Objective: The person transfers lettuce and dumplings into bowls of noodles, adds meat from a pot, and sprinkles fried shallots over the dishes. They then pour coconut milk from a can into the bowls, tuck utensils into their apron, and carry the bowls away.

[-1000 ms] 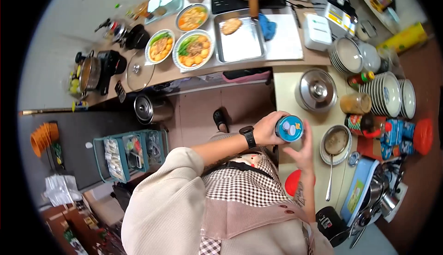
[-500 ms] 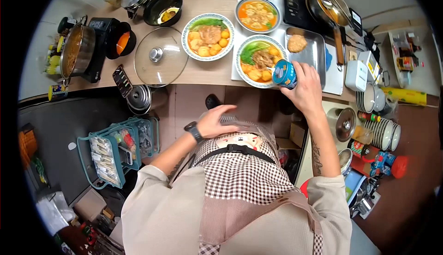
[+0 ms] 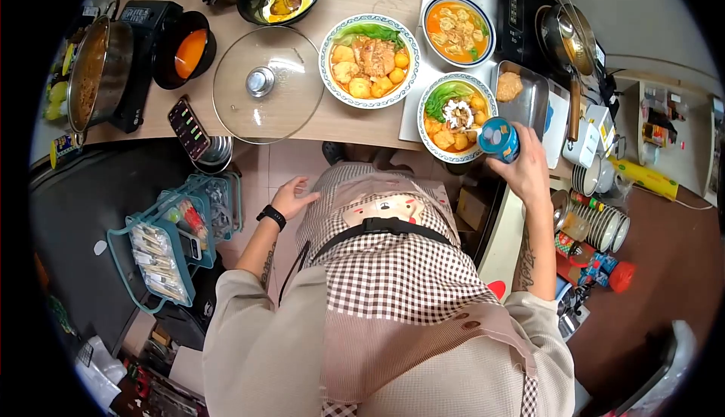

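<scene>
My right hand (image 3: 526, 169) grips a blue can (image 3: 498, 138), tilted over the near noodle bowl (image 3: 456, 116). White liquid lies on the topping in that bowl, just left of the can's mouth. My left hand (image 3: 291, 197) hangs by my apron's left side, fingers apart, holding nothing. Two more filled bowls stand on the counter: a large one (image 3: 369, 60) with greens and fried balls, and a smaller one (image 3: 457, 30) of orange soup.
A glass lid (image 3: 266, 85) lies on the wooden counter beside a phone (image 3: 187, 126). Pots (image 3: 89, 75) stand at the left, a metal tray (image 3: 521, 94) and a pan (image 3: 568, 41) at the right. Stacked plates (image 3: 600, 224) sit on the side counter. A teal rack (image 3: 172, 240) stands below.
My right hand has carried the can from the side counter to the near bowl and tilted it there. My left hand let go of the can and dropped to my side.
</scene>
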`<state>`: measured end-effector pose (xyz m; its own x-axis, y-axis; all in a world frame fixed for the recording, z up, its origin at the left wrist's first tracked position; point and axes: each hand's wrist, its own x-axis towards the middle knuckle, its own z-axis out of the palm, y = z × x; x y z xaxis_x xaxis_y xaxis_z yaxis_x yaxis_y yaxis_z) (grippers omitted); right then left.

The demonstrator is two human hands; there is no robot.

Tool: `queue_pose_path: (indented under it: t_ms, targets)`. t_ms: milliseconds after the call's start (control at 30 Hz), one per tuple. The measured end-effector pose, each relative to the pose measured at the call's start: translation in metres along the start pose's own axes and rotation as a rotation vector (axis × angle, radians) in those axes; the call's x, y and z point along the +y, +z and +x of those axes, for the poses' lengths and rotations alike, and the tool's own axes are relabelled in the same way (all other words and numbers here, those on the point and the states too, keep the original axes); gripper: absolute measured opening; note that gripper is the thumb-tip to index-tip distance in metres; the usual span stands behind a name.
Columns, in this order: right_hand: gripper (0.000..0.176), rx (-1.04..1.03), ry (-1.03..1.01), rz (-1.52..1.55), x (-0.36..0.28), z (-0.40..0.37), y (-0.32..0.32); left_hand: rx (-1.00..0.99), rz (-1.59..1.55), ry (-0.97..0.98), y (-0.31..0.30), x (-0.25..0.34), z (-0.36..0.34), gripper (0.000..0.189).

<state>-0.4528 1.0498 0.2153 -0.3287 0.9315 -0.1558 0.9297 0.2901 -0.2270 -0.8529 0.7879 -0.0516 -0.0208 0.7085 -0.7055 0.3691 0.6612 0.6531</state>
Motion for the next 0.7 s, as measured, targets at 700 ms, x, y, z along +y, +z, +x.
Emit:
queue_pose_path:
  t_ms: [700]
  targets:
    - [0.085, 0.127, -0.032, 0.528, 0.020, 0.072, -0.017, 0.252, -0.341, -0.250, 0.049, -0.106, 0.008, 0.056]
